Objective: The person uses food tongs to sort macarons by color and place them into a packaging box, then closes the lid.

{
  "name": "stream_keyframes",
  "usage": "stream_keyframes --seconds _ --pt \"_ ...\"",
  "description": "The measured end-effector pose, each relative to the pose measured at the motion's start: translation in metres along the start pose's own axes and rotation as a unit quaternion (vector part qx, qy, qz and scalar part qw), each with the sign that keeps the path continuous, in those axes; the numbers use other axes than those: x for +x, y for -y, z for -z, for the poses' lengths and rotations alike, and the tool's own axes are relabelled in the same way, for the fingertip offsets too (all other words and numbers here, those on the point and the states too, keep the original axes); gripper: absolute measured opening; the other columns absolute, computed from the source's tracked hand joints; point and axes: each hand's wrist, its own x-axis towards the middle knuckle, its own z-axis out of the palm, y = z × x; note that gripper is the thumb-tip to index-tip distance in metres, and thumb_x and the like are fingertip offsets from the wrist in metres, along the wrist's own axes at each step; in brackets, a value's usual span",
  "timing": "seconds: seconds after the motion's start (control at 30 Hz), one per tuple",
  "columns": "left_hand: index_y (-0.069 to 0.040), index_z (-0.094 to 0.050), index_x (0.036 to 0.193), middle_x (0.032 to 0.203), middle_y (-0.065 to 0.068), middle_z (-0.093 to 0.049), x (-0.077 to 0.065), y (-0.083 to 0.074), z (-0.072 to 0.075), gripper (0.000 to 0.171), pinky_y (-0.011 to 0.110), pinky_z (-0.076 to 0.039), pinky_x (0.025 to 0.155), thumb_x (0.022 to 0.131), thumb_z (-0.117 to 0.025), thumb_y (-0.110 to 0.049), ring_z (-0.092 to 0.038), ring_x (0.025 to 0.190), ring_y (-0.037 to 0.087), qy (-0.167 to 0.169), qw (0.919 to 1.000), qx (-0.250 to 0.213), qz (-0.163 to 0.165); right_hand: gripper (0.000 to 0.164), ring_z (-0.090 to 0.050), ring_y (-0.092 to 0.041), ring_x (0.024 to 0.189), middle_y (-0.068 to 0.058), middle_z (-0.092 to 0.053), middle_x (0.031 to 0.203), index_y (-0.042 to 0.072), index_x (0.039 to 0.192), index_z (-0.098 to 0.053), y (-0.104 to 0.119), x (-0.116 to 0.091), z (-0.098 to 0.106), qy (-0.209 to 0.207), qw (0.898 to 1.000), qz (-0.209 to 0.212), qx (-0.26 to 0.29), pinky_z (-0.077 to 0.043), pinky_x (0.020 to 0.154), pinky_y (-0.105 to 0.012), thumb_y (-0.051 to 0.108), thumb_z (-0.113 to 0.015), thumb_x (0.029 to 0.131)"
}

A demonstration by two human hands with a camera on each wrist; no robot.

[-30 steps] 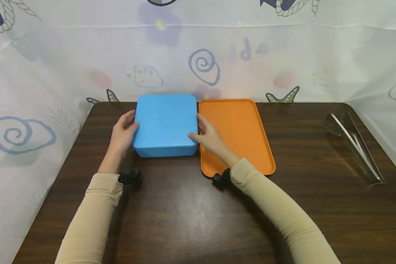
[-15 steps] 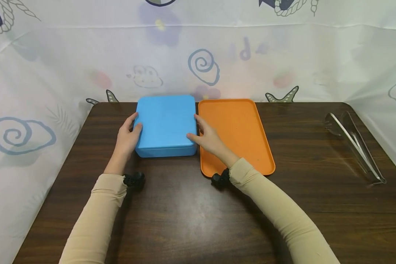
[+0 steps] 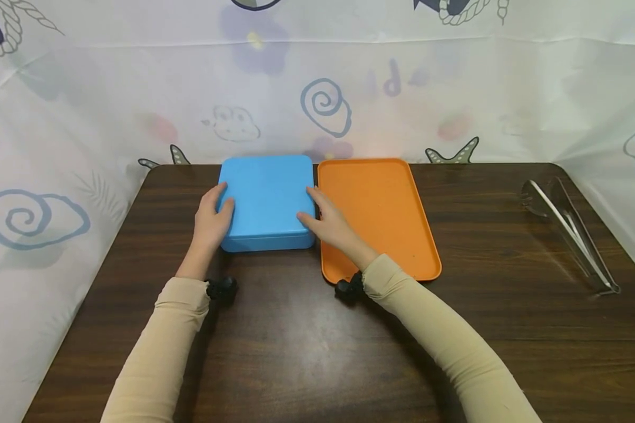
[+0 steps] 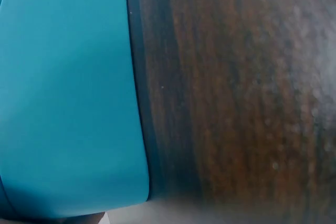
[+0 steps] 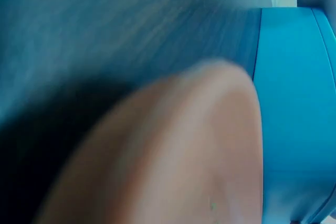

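Observation:
A light blue lidded box [image 3: 267,200] sits upright on the dark wood table, its lid on. My left hand [image 3: 210,223] rests against the box's left side, with the thumb and index finger lying spread on the lid's edge. On the opposite side, my right hand [image 3: 334,223] touches the lid's right edge with its thumb and index finger, also apart. Its other fingers are hidden. In the left wrist view the box wall [image 4: 68,98] shows beside the table. The right wrist view has part of my right hand [image 5: 210,150] close up, next to the blue wall [image 5: 294,103].
An orange tray [image 3: 381,217] lies right of the box, under my right forearm's wrist band. Metal tongs [image 3: 571,241] lie at the far right of the table [image 3: 296,352]. A printed white cloth [image 3: 323,59] hangs behind.
My left hand has shifted right, its thumb moving from the box's side onto the lid. The fingers of my right hand have moved slightly left onto the lid. The box top looks slightly lower.

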Motion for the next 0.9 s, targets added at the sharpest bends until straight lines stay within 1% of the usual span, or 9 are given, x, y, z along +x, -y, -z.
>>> stream_keyframes --seconds 0.1,0.13,0.3,0.5,0.73,0.9 --pt "-0.009 -0.028 0.152 0.159 0.017 -0.019 0.0 -0.002 -0.002 0.053 0.057 -0.017 0.119 0.101 -0.036 -0.025 -0.019 0.147 0.038 -0.004 0.9999 0.012 -0.007 0.067 -0.014 -0.027 0.151 -0.012 -0.012 0.162 0.013 0.154 -0.021 0.004 0.0 -0.003 -0.009 1.0 -0.006 -0.022 -0.019 0.121 -0.047 0.034 -0.051 0.097" --pt "-0.01 -0.028 0.152 0.16 0.016 -0.018 0.0 -0.003 -0.002 0.054 0.057 -0.017 0.119 0.101 -0.036 -0.026 -0.018 0.147 0.039 -0.004 0.9999 0.013 -0.005 0.068 -0.012 -0.027 0.151 -0.011 -0.009 0.163 0.013 0.154 -0.019 0.005 0.0 -0.005 -0.007 1.0 -0.015 -0.019 -0.017 0.122 -0.048 0.033 -0.051 0.098" --pt "-0.012 -0.028 0.152 0.16 0.015 -0.017 0.0 -0.005 -0.002 0.054 0.06 -0.017 0.117 0.101 -0.035 -0.029 -0.017 0.147 0.041 -0.004 0.9999 0.014 0.007 0.069 -0.01 -0.03 0.151 -0.012 -0.002 0.163 0.012 0.155 -0.013 0.007 0.002 -0.011 -0.009 0.999 -0.025 -0.024 -0.017 0.12 -0.053 0.033 -0.048 0.099" --pt "-0.014 -0.027 0.152 0.16 0.015 -0.017 0.001 -0.004 -0.003 0.053 0.06 -0.018 0.117 0.102 -0.033 -0.031 -0.017 0.147 0.041 -0.003 0.9998 0.009 0.015 0.068 -0.009 -0.031 0.151 -0.012 -0.001 0.163 0.012 0.155 -0.014 0.006 0.003 -0.014 -0.019 1.0 -0.014 -0.017 -0.017 0.12 -0.053 0.032 -0.048 0.099" --pt "-0.013 -0.027 0.152 0.16 0.016 -0.018 -0.001 -0.006 -0.002 0.052 0.059 -0.017 0.117 0.103 -0.028 -0.029 -0.017 0.146 0.042 -0.014 0.9998 0.01 0.006 0.071 -0.009 -0.033 0.15 -0.012 0.001 0.163 0.016 0.155 -0.018 0.005 0.002 -0.016 -0.016 1.0 -0.003 -0.014 -0.02 0.118 -0.057 0.033 -0.053 0.096" --pt "-0.012 -0.029 0.152 0.159 0.017 -0.019 -0.001 -0.008 -0.001 0.052 0.059 -0.019 0.117 0.103 -0.031 -0.029 -0.019 0.146 0.042 -0.021 0.9996 0.018 0.0 0.073 -0.009 -0.035 0.15 -0.013 0.003 0.163 0.017 0.155 -0.017 0.004 0.003 -0.018 -0.016 1.0 -0.006 -0.012 -0.02 0.117 -0.058 0.035 -0.055 0.095"
